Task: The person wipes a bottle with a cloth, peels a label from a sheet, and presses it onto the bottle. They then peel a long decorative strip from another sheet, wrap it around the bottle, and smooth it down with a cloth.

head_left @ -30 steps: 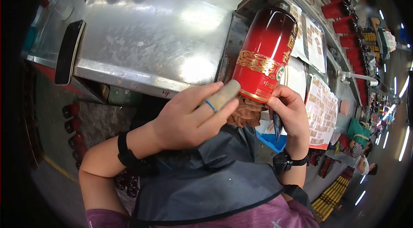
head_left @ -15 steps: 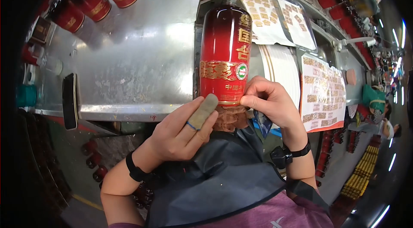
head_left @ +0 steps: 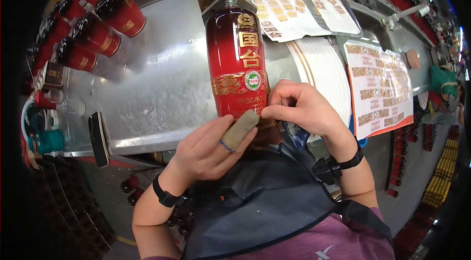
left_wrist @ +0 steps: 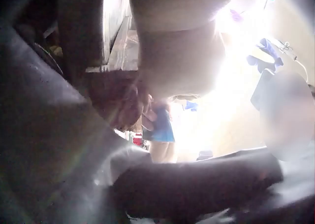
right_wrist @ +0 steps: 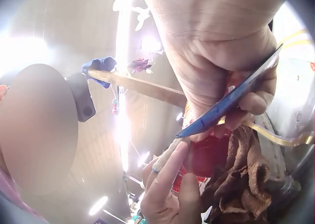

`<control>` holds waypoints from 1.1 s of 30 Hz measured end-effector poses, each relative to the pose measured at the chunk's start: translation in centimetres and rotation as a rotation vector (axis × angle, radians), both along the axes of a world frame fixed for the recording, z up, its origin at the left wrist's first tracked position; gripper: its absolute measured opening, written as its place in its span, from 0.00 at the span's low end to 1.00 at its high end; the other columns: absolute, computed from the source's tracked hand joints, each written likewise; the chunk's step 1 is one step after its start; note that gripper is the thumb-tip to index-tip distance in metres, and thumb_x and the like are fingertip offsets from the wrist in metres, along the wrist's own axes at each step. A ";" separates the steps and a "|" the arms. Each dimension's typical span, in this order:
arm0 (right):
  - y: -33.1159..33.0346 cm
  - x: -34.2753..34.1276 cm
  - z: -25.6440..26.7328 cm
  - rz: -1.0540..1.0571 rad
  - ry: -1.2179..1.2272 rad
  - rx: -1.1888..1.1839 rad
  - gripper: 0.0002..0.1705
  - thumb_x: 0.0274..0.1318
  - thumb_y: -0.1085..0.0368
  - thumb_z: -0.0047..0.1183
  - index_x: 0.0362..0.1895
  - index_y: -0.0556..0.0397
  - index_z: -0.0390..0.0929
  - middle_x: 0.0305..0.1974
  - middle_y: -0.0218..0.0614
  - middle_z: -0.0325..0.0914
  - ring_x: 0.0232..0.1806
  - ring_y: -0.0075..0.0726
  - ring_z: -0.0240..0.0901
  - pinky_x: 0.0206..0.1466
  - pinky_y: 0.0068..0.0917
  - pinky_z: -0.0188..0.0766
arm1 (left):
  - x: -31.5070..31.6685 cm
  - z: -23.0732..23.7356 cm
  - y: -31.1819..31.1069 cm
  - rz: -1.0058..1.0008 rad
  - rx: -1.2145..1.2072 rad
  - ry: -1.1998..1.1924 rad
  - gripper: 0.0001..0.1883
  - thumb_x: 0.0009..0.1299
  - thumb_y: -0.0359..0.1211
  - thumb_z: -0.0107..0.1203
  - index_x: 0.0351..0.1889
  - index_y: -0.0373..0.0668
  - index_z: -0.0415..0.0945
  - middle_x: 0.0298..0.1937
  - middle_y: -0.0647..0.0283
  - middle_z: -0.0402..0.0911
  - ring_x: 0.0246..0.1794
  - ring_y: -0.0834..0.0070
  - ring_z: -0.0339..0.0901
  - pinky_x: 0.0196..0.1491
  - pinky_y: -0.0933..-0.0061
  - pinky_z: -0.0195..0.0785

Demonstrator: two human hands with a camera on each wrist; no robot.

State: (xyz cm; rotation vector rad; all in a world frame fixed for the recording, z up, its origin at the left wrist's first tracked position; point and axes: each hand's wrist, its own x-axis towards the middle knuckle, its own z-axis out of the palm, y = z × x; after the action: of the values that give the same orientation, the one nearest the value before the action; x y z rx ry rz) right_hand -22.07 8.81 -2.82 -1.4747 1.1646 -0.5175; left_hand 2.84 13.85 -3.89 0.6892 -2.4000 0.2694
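A red bottle [head_left: 235, 64] with gold characters and a green-white round emblem lies with its neck pointing away and its base toward the apron. My left hand [head_left: 208, 147] rests at the base, fingers fairly straight; one finger wears a beige cover [head_left: 241, 130] with a blue band. At the base's right edge, thumb and forefinger of my right hand [head_left: 304, 108] come together. In the right wrist view, that hand also holds a thin blue blade-like piece [right_wrist: 229, 103] across its palm. Below the base is a crumpled brown cloth [right_wrist: 241, 179]. The left wrist view is mostly glare.
Several red bottles [head_left: 103, 34] stand at the left of the metal table [head_left: 157, 83]. A phone [head_left: 98, 140] lies at its front edge. To the right are a tray [head_left: 353, 24] with gold decals, white gold-striped sheets [head_left: 324, 73] and a printed decal sheet [head_left: 378, 83].
The head view has swung left, so the table shifts rightward. The bottle has turned, bringing its gold characters and emblem further to the front. Both hands stay at its base.
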 end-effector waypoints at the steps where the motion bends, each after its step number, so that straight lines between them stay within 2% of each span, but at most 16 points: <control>1: 0.0 0.0 0.0 -0.016 -0.018 0.001 0.17 0.52 0.55 0.71 0.26 0.53 0.81 0.27 0.28 0.69 0.25 0.20 0.58 0.28 0.24 0.57 | 0.5 -0.2 0.4 0.026 0.018 -0.004 0.16 0.61 0.31 0.61 0.48 0.48 0.86 0.52 0.67 0.82 0.56 0.67 0.77 0.50 0.68 0.81; 2: -0.1 0.0 0.0 -0.005 -0.015 0.011 0.17 0.52 0.54 0.71 0.26 0.54 0.81 0.27 0.29 0.69 0.25 0.21 0.59 0.28 0.24 0.58 | 0.8 -0.3 0.6 0.055 0.037 -0.007 0.17 0.63 0.32 0.61 0.51 0.48 0.86 0.54 0.66 0.82 0.57 0.68 0.76 0.54 0.71 0.78; 6: -0.4 0.0 0.3 0.026 0.006 0.005 0.18 0.52 0.54 0.71 0.26 0.55 0.82 0.25 0.31 0.69 0.26 0.22 0.61 0.29 0.25 0.59 | 0.0 0.1 0.2 0.016 0.063 -0.010 0.17 0.60 0.31 0.63 0.49 0.47 0.87 0.54 0.65 0.82 0.58 0.67 0.76 0.53 0.71 0.79; 8: -0.3 0.0 0.2 0.013 -0.004 -0.015 0.18 0.52 0.54 0.71 0.26 0.55 0.82 0.25 0.32 0.70 0.26 0.23 0.62 0.29 0.26 0.60 | -1.1 0.4 -0.5 -0.045 0.037 0.031 0.15 0.59 0.29 0.62 0.44 0.45 0.87 0.55 0.60 0.83 0.54 0.64 0.77 0.49 0.65 0.79; 9: -0.3 0.0 0.2 0.010 -0.006 -0.039 0.18 0.52 0.54 0.71 0.26 0.55 0.81 0.24 0.32 0.70 0.26 0.24 0.63 0.30 0.27 0.60 | -1.6 0.4 -0.6 -0.055 0.037 0.023 0.15 0.59 0.29 0.62 0.44 0.45 0.87 0.55 0.60 0.83 0.54 0.64 0.77 0.49 0.65 0.79; 11: -0.2 0.2 0.2 0.007 -0.047 -0.028 0.19 0.52 0.54 0.71 0.26 0.56 0.81 0.23 0.32 0.70 0.26 0.24 0.63 0.30 0.27 0.61 | -2.3 0.4 -0.9 0.089 0.073 0.072 0.23 0.59 0.30 0.67 0.55 0.43 0.82 0.64 0.54 0.77 0.63 0.56 0.73 0.62 0.57 0.71; 12: -0.1 0.2 0.1 0.014 -0.082 -0.014 0.19 0.53 0.53 0.70 0.26 0.56 0.81 0.22 0.32 0.70 0.26 0.24 0.63 0.30 0.28 0.61 | -2.5 0.7 -1.3 0.079 0.072 0.066 0.23 0.59 0.30 0.67 0.55 0.43 0.82 0.64 0.54 0.77 0.63 0.56 0.73 0.62 0.57 0.71; 14: 0.0 0.1 0.1 0.013 -0.103 -0.010 0.19 0.53 0.53 0.70 0.26 0.56 0.81 0.22 0.31 0.70 0.26 0.24 0.62 0.30 0.28 0.61 | -2.7 1.4 -2.3 0.303 0.290 0.094 0.33 0.58 0.32 0.69 0.64 0.38 0.75 0.70 0.51 0.71 0.72 0.45 0.64 0.67 0.51 0.66; 15: 0.0 0.1 0.1 0.022 -0.118 -0.006 0.19 0.53 0.53 0.70 0.26 0.56 0.81 0.21 0.31 0.70 0.25 0.23 0.62 0.29 0.27 0.60 | -2.7 1.1 -2.3 0.298 0.289 0.089 0.33 0.58 0.32 0.69 0.64 0.38 0.75 0.70 0.51 0.71 0.72 0.45 0.64 0.67 0.51 0.66; 17: 0.0 -0.2 0.5 0.019 -0.121 0.013 0.19 0.53 0.53 0.70 0.26 0.56 0.80 0.21 0.29 0.70 0.25 0.22 0.61 0.28 0.26 0.59 | -2.4 0.2 -2.2 0.266 0.322 0.204 0.40 0.58 0.33 0.71 0.70 0.35 0.66 0.74 0.44 0.64 0.74 0.39 0.58 0.71 0.47 0.58; 19: -0.1 -0.5 1.5 0.021 -0.121 0.033 0.20 0.53 0.53 0.70 0.26 0.56 0.80 0.22 0.28 0.70 0.24 0.21 0.61 0.27 0.25 0.58 | -2.2 0.1 -2.0 0.280 0.330 0.205 0.41 0.59 0.34 0.71 0.70 0.35 0.66 0.73 0.42 0.63 0.73 0.39 0.60 0.70 0.47 0.60; 21: -0.2 -0.9 2.5 0.071 -0.018 0.117 0.11 0.55 0.63 0.69 0.30 0.54 0.81 0.31 0.24 0.71 0.27 0.16 0.61 0.32 0.20 0.58 | -1.8 -0.4 -1.7 0.288 0.407 0.281 0.43 0.58 0.35 0.72 0.71 0.34 0.64 0.73 0.41 0.64 0.72 0.39 0.62 0.70 0.48 0.61; 22: -0.2 -1.1 2.6 0.071 -0.020 0.118 0.11 0.55 0.63 0.69 0.30 0.54 0.81 0.31 0.24 0.71 0.27 0.16 0.61 0.32 0.20 0.58 | -1.7 -0.4 -1.7 0.289 0.408 0.279 0.43 0.58 0.35 0.72 0.71 0.34 0.64 0.73 0.41 0.64 0.72 0.39 0.62 0.70 0.48 0.61; 24: -0.2 -1.2 2.7 0.067 0.025 0.140 0.10 0.55 0.63 0.69 0.30 0.54 0.81 0.32 0.24 0.72 0.28 0.16 0.63 0.31 0.19 0.58 | -1.7 -0.3 -1.7 0.292 0.409 0.299 0.45 0.59 0.33 0.73 0.73 0.33 0.62 0.70 0.43 0.69 0.66 0.48 0.71 0.66 0.58 0.65; 33: -0.2 -1.0 2.4 0.042 0.007 0.100 0.10 0.57 0.63 0.67 0.30 0.54 0.81 0.22 0.20 0.73 0.24 0.11 0.60 0.26 0.17 0.55 | -1.9 -0.7 -1.7 0.282 0.436 0.358 0.45 0.59 0.31 0.73 0.73 0.31 0.61 0.69 0.43 0.70 0.67 0.49 0.71 0.66 0.59 0.65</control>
State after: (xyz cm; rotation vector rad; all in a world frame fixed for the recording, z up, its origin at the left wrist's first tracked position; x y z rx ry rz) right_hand -23.06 8.59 -0.46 -1.4131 1.1465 -0.4198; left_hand 0.97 12.20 -4.63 1.1679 -2.0252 -0.2571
